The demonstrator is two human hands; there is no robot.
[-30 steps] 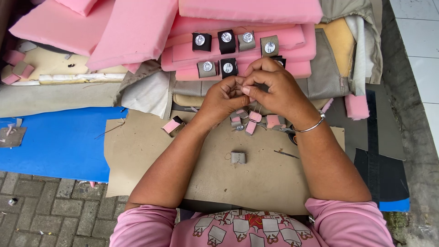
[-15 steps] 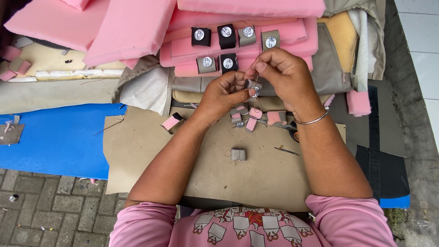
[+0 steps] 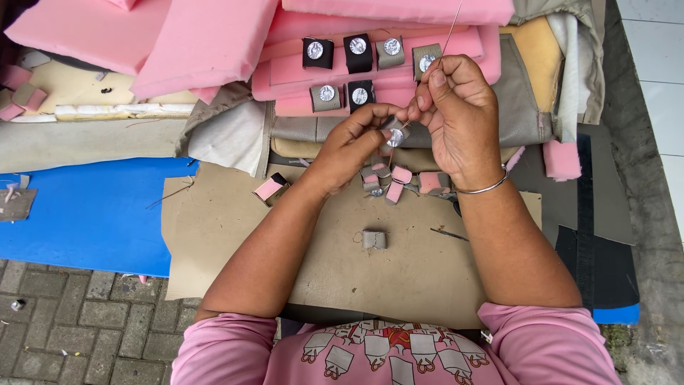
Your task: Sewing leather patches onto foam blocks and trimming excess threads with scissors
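My left hand (image 3: 350,145) pinches a small grey fabric-covered block with a shiny round stud (image 3: 395,134). My right hand (image 3: 454,117) grips a long thin needle (image 3: 447,37) that sticks up and away from the fingers, with a thread running down to the block. Both hands meet above a brown cardboard sheet (image 3: 235,228). Under them lie several small pink foam and grey fabric pieces (image 3: 396,184). One finished-looking grey block (image 3: 373,239) rests alone on the cardboard nearer my body.
Several black and grey studded blocks (image 3: 358,65) sit in two rows on stacked pink foam sheets (image 3: 199,43) at the back. A blue sheet (image 3: 85,214) lies at the left over paving bricks (image 3: 71,335). Grey fabric (image 3: 513,107) is piled at the right.
Both hands have risen slightly away from the cardboard. My right hand has pulled up and back, drawing the needle clear of the block so it now points upward.
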